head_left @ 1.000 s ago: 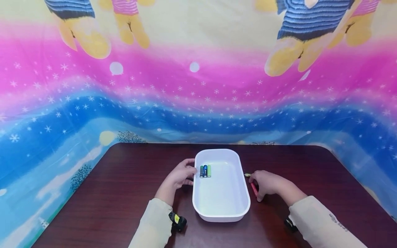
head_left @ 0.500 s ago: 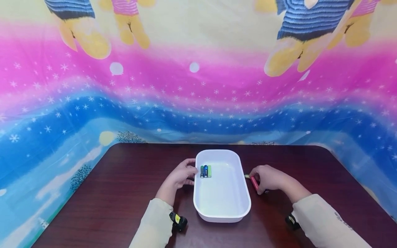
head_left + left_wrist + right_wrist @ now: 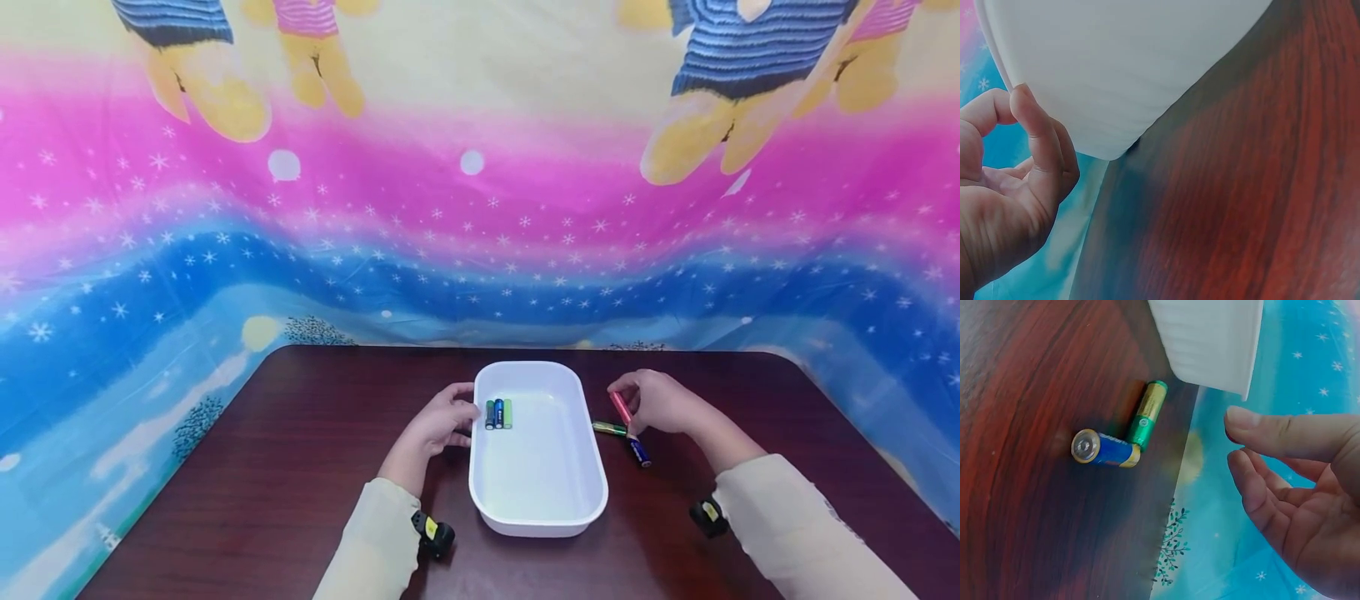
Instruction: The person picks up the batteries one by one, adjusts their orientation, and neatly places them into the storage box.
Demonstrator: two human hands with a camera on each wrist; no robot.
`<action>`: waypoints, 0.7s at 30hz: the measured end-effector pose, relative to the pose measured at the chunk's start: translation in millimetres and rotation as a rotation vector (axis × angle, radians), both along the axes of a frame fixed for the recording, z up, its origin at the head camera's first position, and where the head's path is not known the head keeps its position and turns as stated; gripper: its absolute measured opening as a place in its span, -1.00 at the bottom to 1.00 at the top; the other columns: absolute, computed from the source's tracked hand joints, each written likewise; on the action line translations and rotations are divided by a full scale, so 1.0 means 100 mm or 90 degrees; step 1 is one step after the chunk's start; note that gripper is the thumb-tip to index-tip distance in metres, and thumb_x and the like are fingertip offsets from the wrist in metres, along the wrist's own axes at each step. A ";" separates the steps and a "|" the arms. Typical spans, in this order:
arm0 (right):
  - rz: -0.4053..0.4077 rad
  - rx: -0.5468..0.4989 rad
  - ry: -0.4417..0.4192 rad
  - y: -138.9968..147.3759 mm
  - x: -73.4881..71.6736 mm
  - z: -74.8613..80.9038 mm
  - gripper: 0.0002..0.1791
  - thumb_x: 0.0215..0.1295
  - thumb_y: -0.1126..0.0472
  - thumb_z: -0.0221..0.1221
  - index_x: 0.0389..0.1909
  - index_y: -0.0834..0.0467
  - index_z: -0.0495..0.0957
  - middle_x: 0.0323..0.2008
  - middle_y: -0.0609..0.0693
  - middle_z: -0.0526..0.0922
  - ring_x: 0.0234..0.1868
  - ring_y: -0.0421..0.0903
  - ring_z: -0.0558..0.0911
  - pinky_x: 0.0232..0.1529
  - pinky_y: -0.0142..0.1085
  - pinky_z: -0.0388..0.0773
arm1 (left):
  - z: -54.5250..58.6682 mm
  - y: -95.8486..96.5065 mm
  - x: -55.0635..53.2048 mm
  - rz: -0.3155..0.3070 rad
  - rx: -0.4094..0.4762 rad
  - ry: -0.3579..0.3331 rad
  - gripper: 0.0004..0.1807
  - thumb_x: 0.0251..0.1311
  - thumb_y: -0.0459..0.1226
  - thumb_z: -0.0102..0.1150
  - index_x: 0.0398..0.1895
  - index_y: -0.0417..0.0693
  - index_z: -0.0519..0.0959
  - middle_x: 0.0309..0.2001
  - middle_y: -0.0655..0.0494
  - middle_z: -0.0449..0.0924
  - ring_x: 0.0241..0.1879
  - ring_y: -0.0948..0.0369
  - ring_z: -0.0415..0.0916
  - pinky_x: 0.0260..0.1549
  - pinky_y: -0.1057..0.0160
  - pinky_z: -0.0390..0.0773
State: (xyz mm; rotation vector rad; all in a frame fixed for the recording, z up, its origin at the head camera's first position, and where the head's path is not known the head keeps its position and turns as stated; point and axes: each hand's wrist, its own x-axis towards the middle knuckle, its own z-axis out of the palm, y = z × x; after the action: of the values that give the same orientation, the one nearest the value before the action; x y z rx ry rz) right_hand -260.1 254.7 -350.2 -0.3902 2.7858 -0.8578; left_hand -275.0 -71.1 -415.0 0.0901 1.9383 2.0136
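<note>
A white plastic box (image 3: 538, 475) stands on the table, with several batteries (image 3: 498, 414), green, blue and light green, side by side on its floor at the left. My left hand (image 3: 442, 421) holds the box's left rim; the left wrist view shows its bent fingers (image 3: 1038, 131) at that edge. To the right of the box, my right hand (image 3: 660, 402) pinches a red battery (image 3: 620, 407) above the table. The right wrist view does not show the red one. Under that hand lie a green-and-gold battery (image 3: 610, 428) and a blue battery (image 3: 639, 452), their ends touching.
The dark red wooden table (image 3: 337, 433) has rounded far corners. A patterned cloth (image 3: 480, 208) with snowflakes and cartoon figures hangs behind and around it. A small black wrist camera (image 3: 433, 533) sits at the left cuff, and another camera (image 3: 708, 517) at the right.
My right hand has lifted the red battery off the table and moved it up and slightly right, uncovering the blue and green-and-gold ones. The left hand stays at the box.
</note>
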 end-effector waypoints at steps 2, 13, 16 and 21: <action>-0.009 -0.016 -0.004 0.00 0.00 0.02 -0.30 -0.33 0.54 0.38 0.02 0.38 0.47 -0.26 0.11 0.53 -0.30 -0.03 0.53 -0.41 -0.25 0.59 | 0.00 0.00 0.00 0.002 0.000 0.001 -0.32 -0.02 -0.45 0.02 0.28 -0.19 0.17 -0.23 -0.19 0.48 -0.52 0.18 0.45 -0.67 0.31 0.52; -0.078 -0.098 0.002 -0.08 -0.05 0.12 -0.31 -0.31 0.59 0.33 0.04 0.37 0.47 -0.25 0.16 0.52 -0.27 0.02 0.49 -0.36 -0.24 0.58 | -0.02 0.01 0.00 0.009 0.000 0.002 -0.32 -0.03 -0.45 0.02 0.27 -0.20 0.17 -0.19 -0.25 0.49 -0.52 0.17 0.45 -0.67 0.30 0.52; -0.095 -0.150 -0.019 -0.12 -0.07 0.16 -0.30 -0.25 0.57 0.33 0.09 0.38 0.43 -0.20 0.20 0.51 -0.23 0.03 0.51 -0.30 -0.22 0.59 | -0.02 0.01 -0.01 0.008 0.004 -0.002 -0.31 -0.03 -0.45 0.02 0.28 -0.19 0.17 -0.17 -0.26 0.48 -0.53 0.18 0.44 -0.67 0.29 0.52; -0.108 -0.218 -0.058 -0.22 -0.10 0.22 -0.28 -0.16 0.51 0.35 0.16 0.34 0.38 -0.12 0.23 0.48 -0.13 0.08 0.53 -0.18 -0.18 0.59 | -0.02 0.01 0.00 0.011 0.006 -0.005 -0.30 -0.04 -0.44 0.03 0.28 -0.17 0.17 -0.17 -0.25 0.49 -0.54 0.19 0.43 -0.67 0.30 0.51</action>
State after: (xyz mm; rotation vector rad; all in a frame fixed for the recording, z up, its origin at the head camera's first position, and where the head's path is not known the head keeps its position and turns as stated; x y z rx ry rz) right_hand -270.3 232.2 -328.6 -0.1594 2.6146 -1.3635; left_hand -275.4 -70.2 -416.5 0.0680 1.9312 2.0316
